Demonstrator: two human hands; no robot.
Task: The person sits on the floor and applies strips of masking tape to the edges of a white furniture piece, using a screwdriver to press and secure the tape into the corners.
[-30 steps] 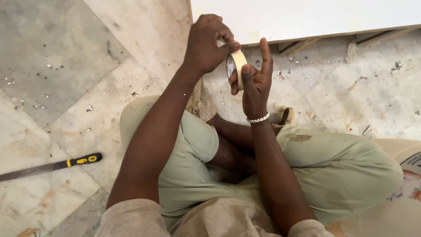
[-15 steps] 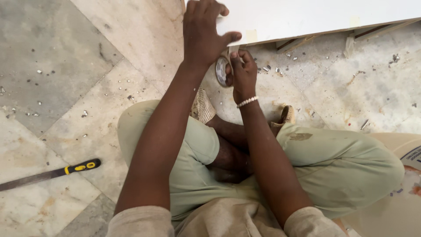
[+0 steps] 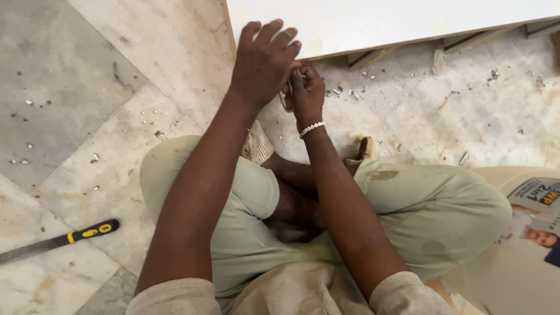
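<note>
I sit cross-legged on a marble floor (image 3: 87,87) in front of a white board (image 3: 396,23) raised on wooden strips. My left hand (image 3: 262,61) reaches up with its fingers spread and the fingertips against the board's near edge. Just right of it, my right hand (image 3: 306,96), with a beaded bracelet on the wrist, is closed around a tape roll (image 3: 284,99). Only a sliver of the roll shows between the two hands. Whether the left thumb pinches the tape end is hidden.
A blade tool with a black and yellow handle (image 3: 87,232) lies on the floor at my left. Small chips and debris (image 3: 350,92) are scattered below the board. A printed sheet (image 3: 536,233) lies at my right knee.
Both hands have moved up and left toward the board's edge. The left hand, which was pulling a tape strip from the roll, now has its fingers spread against the board.
</note>
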